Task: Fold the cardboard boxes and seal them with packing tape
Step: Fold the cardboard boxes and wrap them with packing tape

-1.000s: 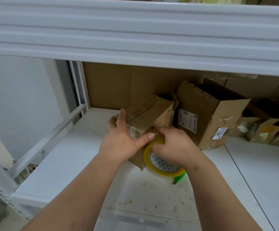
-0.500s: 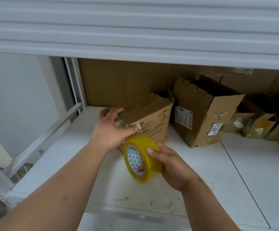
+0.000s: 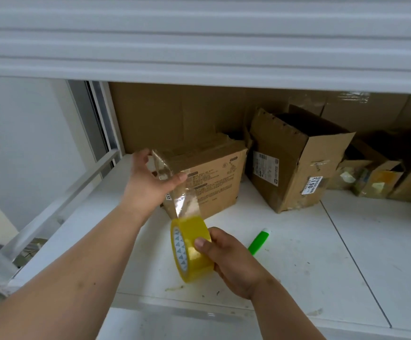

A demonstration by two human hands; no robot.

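Shelf (image 3: 346, 253), white and scuffed, carries everything, with a white beam overhead and a brown cardboard sheet (image 3: 162, 114) standing along the back. Biggest on it is an open carton (image 3: 295, 163), tipped on its side, labels showing, toward the right. Just left of it sits the closed cardboard box (image 3: 214, 177), printed side facing us, resting on the shelf near the back left. More small boxes (image 3: 381, 177) crowd the far right corner. Now the hands: left hand (image 3: 150, 182) is up at the box's near left corner, thumb and fingers spread around that edge, pressing the clear tape strip (image 3: 182, 200) against it. That strip runs taut down to the yellow tape roll (image 3: 192, 251), held clear above the shelf in front of the box. Right hand (image 3: 231, 263) clamps the roll, thumb on the outer face, fingers curled behind. Smallest, a green marker (image 3: 259, 241) lies on the shelf just right of that hand.
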